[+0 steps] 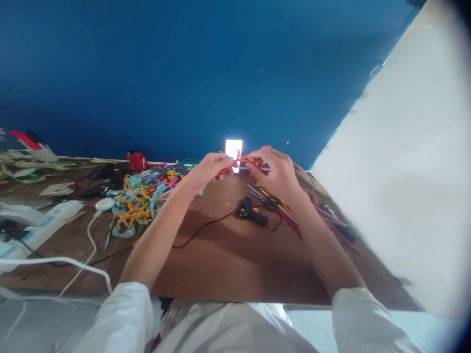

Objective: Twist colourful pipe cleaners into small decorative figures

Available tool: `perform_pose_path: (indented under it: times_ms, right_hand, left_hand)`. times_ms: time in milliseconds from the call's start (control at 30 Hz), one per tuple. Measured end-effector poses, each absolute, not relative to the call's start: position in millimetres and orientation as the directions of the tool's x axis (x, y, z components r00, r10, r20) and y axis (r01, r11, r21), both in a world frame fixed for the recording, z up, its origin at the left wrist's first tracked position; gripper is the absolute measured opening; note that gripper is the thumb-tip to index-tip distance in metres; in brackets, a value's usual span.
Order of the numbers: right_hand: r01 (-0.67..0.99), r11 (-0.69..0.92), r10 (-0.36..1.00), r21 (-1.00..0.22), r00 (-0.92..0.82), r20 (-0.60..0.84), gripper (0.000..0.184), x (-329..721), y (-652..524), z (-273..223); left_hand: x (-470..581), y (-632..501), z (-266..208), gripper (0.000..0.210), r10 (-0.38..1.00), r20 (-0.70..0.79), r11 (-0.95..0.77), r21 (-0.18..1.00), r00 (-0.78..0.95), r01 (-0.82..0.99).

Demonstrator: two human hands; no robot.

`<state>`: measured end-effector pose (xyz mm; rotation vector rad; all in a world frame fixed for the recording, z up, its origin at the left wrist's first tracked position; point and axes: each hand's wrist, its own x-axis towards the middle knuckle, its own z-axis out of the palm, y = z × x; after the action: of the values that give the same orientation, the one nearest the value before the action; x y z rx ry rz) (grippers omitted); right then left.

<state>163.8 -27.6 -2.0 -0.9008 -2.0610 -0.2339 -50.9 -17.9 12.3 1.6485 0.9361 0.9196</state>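
Note:
Above the back of the brown table (217, 264), both my hands are closed on a red-orange pipe cleaner piece (241, 159). My left hand (215, 169) pinches its twisted part between thumb and fingers. On the other side, my right hand (274, 169) grips the strands that stretch between the two hands. A bright lit screen (233, 147) stands behind the piece against the wall. On the table below my right hand lies a black hot glue gun (252, 212), its cord running left.
A heap of colourful twisted pipe cleaners (143, 198) lies left of my forearm. Loose straight pipe cleaners (289, 218) are under my right arm. At far left are a white power strip (47, 228), a round white charger (105, 204) and cables. A red object (137, 160) stands by the blue wall (165, 78).

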Motion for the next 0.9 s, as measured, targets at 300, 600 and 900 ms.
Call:
perform_pose_path:
  times_ms: [300,600,900]
  right_hand:
    - [0.702,0.649,0.413,0.293,-0.649,0.639,0.03,163.6,-21.3,-4.9]
    - [0.208,0.566,0.814,-0.798,-0.296,0.5,0.037,141.8,-25.7,-13.9]
    - [-0.019,0.492,0.86,-0.87,-0.144,0.49,0.028,134.7,-16.7,-26.6]
  left_hand:
    - [-53.8,-10.2,3.6,0.032,0.865,0.108,-0.246,0.942,0.491,0.227]
    - [-48.4,-13.8,5.7,0.024,0.824,0.401,-0.506,0.838,0.401,0.202]
    - [-47.7,-16.7,8.4,0.026,0.896,0.264,-0.295,0.955,0.357,0.033]
